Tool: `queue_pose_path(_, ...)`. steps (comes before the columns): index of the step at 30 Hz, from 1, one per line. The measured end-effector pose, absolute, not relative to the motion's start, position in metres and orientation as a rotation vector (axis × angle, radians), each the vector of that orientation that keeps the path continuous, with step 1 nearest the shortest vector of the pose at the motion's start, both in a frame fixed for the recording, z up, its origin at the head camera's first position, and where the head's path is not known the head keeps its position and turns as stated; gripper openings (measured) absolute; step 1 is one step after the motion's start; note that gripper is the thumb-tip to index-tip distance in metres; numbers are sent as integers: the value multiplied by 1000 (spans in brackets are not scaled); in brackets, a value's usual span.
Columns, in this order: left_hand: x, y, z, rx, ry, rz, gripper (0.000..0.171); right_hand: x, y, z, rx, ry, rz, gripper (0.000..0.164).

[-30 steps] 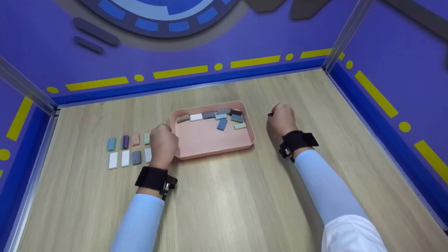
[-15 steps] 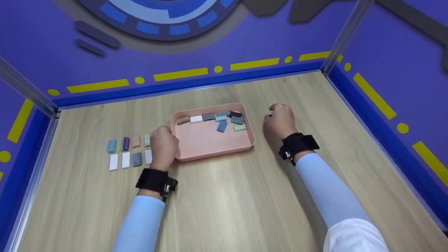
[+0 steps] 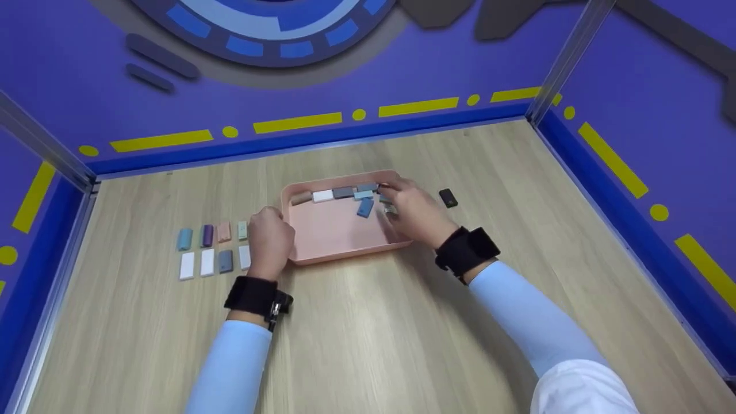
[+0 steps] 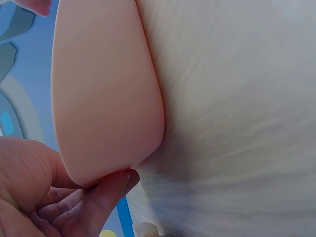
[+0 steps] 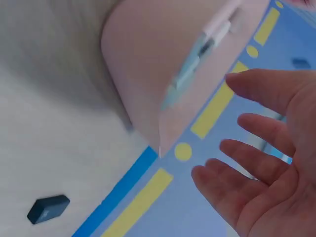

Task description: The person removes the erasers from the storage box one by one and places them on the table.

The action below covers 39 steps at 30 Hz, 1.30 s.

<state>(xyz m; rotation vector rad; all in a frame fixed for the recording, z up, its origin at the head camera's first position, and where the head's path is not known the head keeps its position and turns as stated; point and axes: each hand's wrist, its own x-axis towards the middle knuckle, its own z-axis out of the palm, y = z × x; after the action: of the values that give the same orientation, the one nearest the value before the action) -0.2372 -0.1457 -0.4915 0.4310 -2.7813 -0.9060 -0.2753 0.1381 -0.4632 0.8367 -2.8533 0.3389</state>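
Observation:
In the head view, the left hand (image 3: 272, 238) is at the left end of a shallow pink tray (image 3: 328, 230). The left wrist view shows its thumb and fingers pinching the tray's end wall (image 4: 106, 98). Over the tray's right end is the right hand (image 3: 422, 213), fingers apart and a little bent. Nothing is in its grasp in the right wrist view. Small blocks, among them a white one (image 3: 322, 196) and a blue one (image 3: 365, 207), lie along the tray's far side. The right hand hides some at the right end. A small black block (image 3: 448, 198) lies on the table right of the tray.
Left of the tray, small blocks stand in two rows on the wooden table (image 3: 356, 345), including a teal one (image 3: 184, 239), a purple one (image 3: 207, 236) and a grey one (image 3: 225, 261). The left hand partly covers the row ends. Blue-purple panels (image 3: 322, 98) border the table.
The right hand has let go of the black block on the table and moved left over the tray, its fingers opening. The left hand stays at the tray's left end.

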Motion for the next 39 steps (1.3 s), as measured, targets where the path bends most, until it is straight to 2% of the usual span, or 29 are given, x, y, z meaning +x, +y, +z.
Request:
queue_pose_path(4, -236, -144, -492, 433, -2792, -915, 22, -275, 131, -476, 897, -2824, 187, 24)
queue_pose_path(7, -236, -142, -491, 432, -2797, -908, 22, -275, 129, -483, 868, -2838, 115, 17)
queue_pose_path(18, -239, -143, -488, 400, -2782, -899, 23, -279, 127, -490, 804, -2829, -247, 19)
queue_pose_path(25, -240, -144, -489, 364, -2762, -852, 27, -284, 127, -497, 816, -2783, -308, 18)
queue_pose_path(39, -238, -147, -491, 421, -2782, -889, 26, -279, 120, -495, 997, -2958, 198, 12)
